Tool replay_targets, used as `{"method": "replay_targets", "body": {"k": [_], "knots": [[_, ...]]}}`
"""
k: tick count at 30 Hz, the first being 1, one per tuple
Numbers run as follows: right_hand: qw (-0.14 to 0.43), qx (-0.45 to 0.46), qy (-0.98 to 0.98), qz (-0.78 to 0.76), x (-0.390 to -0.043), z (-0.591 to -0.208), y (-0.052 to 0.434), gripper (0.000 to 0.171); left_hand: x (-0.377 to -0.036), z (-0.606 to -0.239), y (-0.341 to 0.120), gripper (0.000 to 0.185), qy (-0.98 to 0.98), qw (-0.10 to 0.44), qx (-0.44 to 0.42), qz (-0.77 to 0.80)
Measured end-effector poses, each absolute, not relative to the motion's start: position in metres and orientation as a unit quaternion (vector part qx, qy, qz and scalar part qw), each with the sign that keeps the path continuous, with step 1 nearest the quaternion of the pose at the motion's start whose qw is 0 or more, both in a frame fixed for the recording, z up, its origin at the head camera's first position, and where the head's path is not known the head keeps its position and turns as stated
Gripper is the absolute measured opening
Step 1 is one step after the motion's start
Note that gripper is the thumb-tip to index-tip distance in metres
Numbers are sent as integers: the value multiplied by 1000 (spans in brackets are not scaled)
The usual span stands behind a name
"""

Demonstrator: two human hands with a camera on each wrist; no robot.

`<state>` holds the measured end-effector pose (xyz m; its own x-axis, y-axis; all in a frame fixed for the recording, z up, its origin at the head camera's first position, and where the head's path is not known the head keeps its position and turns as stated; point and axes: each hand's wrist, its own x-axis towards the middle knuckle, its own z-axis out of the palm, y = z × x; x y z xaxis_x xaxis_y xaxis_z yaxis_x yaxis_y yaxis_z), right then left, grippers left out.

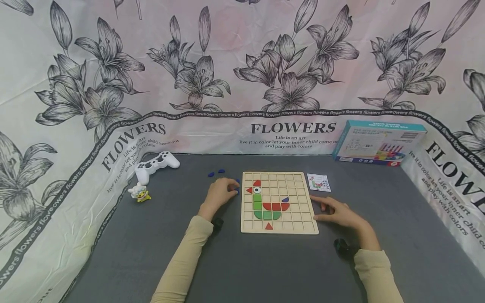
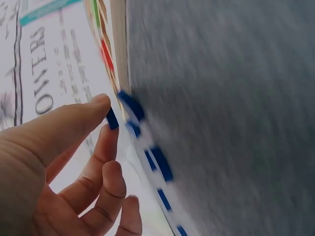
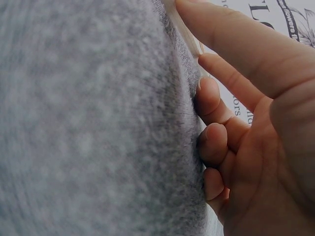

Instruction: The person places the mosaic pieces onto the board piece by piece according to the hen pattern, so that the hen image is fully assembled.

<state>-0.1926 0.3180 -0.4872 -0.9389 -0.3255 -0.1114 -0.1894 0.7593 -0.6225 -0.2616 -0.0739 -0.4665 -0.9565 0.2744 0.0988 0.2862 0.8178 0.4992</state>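
Note:
A wooden grid board (image 1: pixel 299 223) lies on the grey mat, bearing a rooster made of red, green and blue pieces (image 1: pixel 267 205). My left hand (image 1: pixel 226 190) is at the board's left edge; in the left wrist view its thumb and forefinger pinch a small blue piece (image 2: pixel 112 119) just above several more blue pieces (image 2: pixel 160 162) on the mat. My right hand (image 1: pixel 329 210) rests on the mat at the board's right edge. It holds nothing; its fingers (image 3: pixel 211 98) are loosely bent and the uppermost one touches the board's rim (image 3: pixel 189 34).
Two loose blue pieces (image 1: pixel 217 172) lie left of the board. A pattern card (image 1: pixel 318 182) sits at its upper right, with the toy's box (image 1: pixel 379 143) beyond. A white game controller (image 1: pixel 157 164) and a small duck toy (image 1: pixel 139 192) are at the left. Flowered cloth walls surround the mat.

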Motion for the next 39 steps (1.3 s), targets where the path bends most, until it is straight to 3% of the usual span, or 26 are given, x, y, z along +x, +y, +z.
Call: {"method": "replay_targets", "body": {"k": [29, 39], "knots": [[107, -132, 935, -313, -191, -489, 319, 69, -264, -452, 35, 20, -944, -42, -263, -196], [109, -132, 933, -315, -194, -486, 318, 69, -277, -456, 58, 21, -938, -62, -261, -219]]}}
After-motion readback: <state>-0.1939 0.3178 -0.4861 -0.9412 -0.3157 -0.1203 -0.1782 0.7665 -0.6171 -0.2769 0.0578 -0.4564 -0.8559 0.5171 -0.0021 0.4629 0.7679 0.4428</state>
